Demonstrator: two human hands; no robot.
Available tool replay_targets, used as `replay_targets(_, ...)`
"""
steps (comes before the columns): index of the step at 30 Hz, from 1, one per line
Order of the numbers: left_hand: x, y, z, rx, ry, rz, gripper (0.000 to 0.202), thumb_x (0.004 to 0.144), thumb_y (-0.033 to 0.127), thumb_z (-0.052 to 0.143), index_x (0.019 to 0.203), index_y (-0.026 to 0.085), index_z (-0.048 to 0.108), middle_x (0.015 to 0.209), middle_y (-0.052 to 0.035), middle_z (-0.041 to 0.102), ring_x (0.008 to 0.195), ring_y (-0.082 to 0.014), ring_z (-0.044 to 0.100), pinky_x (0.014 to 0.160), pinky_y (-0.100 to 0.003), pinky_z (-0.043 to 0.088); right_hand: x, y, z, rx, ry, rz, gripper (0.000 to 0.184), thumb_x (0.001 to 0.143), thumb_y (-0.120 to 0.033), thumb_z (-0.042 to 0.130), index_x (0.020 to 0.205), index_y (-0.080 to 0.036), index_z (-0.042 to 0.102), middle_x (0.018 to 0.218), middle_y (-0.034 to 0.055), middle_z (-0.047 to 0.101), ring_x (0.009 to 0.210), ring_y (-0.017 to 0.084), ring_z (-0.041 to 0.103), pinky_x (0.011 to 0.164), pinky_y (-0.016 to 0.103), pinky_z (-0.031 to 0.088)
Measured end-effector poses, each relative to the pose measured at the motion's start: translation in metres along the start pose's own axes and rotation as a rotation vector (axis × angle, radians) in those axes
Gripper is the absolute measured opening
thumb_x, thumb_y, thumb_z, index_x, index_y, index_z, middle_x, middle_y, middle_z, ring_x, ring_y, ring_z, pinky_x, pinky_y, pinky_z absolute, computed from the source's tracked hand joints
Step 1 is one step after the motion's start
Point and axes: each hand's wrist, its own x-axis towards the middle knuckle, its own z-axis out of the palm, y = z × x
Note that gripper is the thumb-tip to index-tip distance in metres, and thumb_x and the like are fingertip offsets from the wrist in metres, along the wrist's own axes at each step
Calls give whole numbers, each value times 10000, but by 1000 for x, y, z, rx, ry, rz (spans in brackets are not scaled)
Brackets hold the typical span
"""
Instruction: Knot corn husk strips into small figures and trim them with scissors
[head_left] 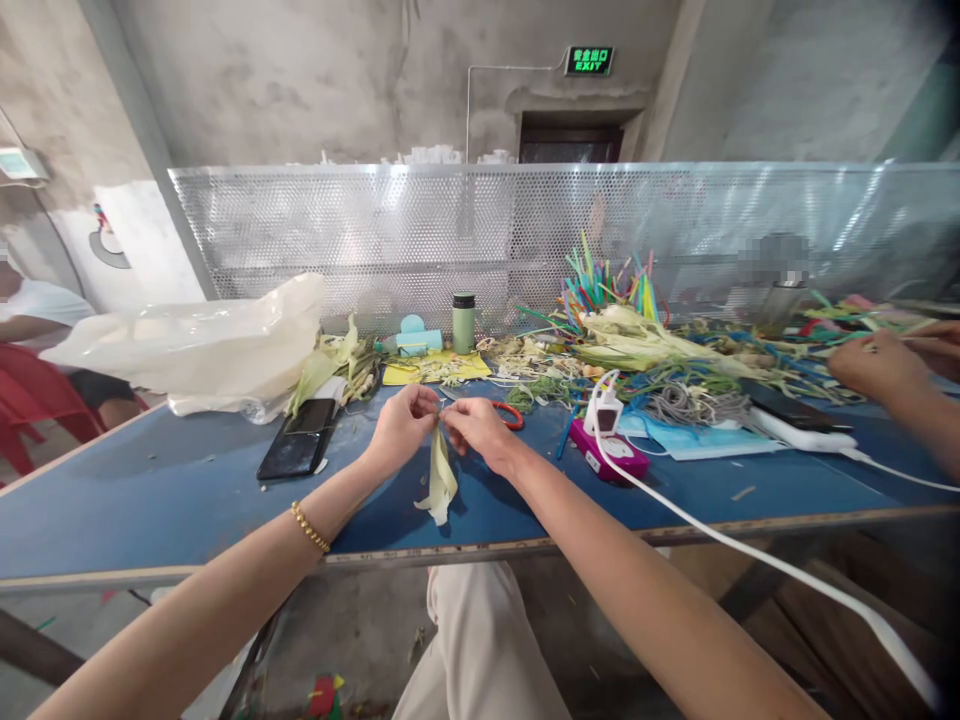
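My left hand (pixel 403 425) and my right hand (pixel 480 428) meet above the blue table (pixel 202 500), fingertips pinched together at the upper end of a pale green corn husk (pixel 441 472). The husk hangs down between them, its lower end ragged and curled. What exactly the fingertips press at the top is too small to make out. Just behind my right hand lies a red-orange ring-shaped thing (pixel 510 416), perhaps scissor handles. A yellow sheet (pixel 431 370) with husk scraps on it is beyond both hands.
Left are a black phone (pixel 298 448), more husks (pixel 330 365) and a plastic bag (pixel 202 335). A green bottle (pixel 463 325) stands behind. Right are a magenta power block (pixel 607 452) with a white cable (pixel 720 535), husks, coloured stems (pixel 607 285) and another person's hands (pixel 877 365).
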Motion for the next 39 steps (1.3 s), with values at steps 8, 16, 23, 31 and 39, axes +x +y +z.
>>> replay_targets(8, -7, 10, -2, 392, -7, 176, 184, 760, 92, 552, 812, 182, 704, 823, -51, 690, 776, -175, 611, 736, -282, 444, -2, 0, 0, 11, 25, 20, 258, 808, -139, 543, 556, -173, 499, 408, -54, 478, 339, 67, 416, 342, 181, 318)
replay_targets(16, 1, 3, -7, 147, -120, -79, 93, 732, 226, 624, 676, 157, 650, 607, -7, 588, 596, -140, 502, 582, -264, 360, -3, -3, 1, -218, 115, -66, 153, 816, -165, 569, 665, -173, 544, 444, -58, 503, 360, 71, 424, 377, 179, 322)
replay_targets(23, 1, 9, -15, -495, -326, -534, 187, 597, 269, 752, 616, 132, 627, 563, 6, 533, 511, -94, 446, 537, -248, 337, -4, -4, 0, -279, 85, -128, 123, 820, -175, 562, 697, -168, 558, 453, -52, 522, 385, 75, 458, 419, 176, 356)
replay_targets(31, 1, 16, -17, -620, -341, -625, 132, 549, 170, 714, 668, 120, 685, 592, -9, 575, 534, -101, 488, 546, -251, 369, -4, -3, 0, -194, 72, -69, 159, 820, -194, 561, 664, -181, 535, 443, -45, 508, 376, 81, 440, 359, 178, 335)
replay_targets(39, -3, 11, -10, -216, -280, -311, 137, 611, 222, 688, 663, 139, 591, 578, 32, 524, 543, -90, 432, 545, -233, 317, -2, -2, -1, -130, 16, -22, 130, 778, -187, 577, 648, -170, 574, 423, -50, 501, 373, 75, 434, 357, 174, 323)
